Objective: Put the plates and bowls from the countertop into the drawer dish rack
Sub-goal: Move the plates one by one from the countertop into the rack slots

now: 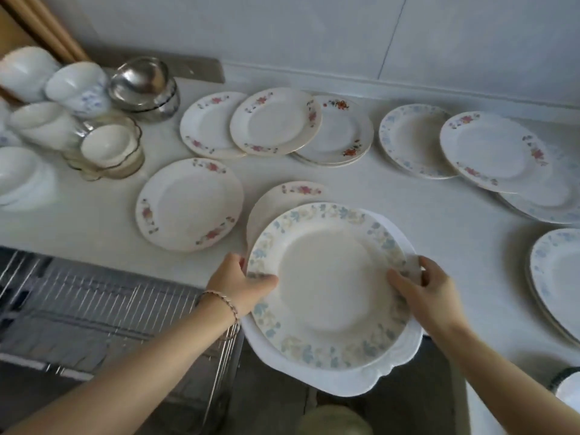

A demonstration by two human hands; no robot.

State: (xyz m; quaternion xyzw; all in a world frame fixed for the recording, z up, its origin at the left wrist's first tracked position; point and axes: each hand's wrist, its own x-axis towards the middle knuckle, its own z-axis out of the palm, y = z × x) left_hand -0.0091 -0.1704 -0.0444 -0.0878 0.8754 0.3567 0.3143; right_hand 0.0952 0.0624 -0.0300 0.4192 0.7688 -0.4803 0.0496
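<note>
In the lower middle, the left hand (241, 284) pinches the plates (326, 284) by the rim. The right hand (423, 293) seems to pinch the other side.

Pink-flowered plate (292, 196) largely hidden beneath the blue-flowered plate (326, 284); bowls (18, 180) cut by the left edge, plate stack (558, 277) by the right; drawer rack (78, 296) blurred.

Item: one thin bracelet (220, 299), pale twisted strand, worn on the wrist just behind the left grip (243, 282); forearms bare.
</note>
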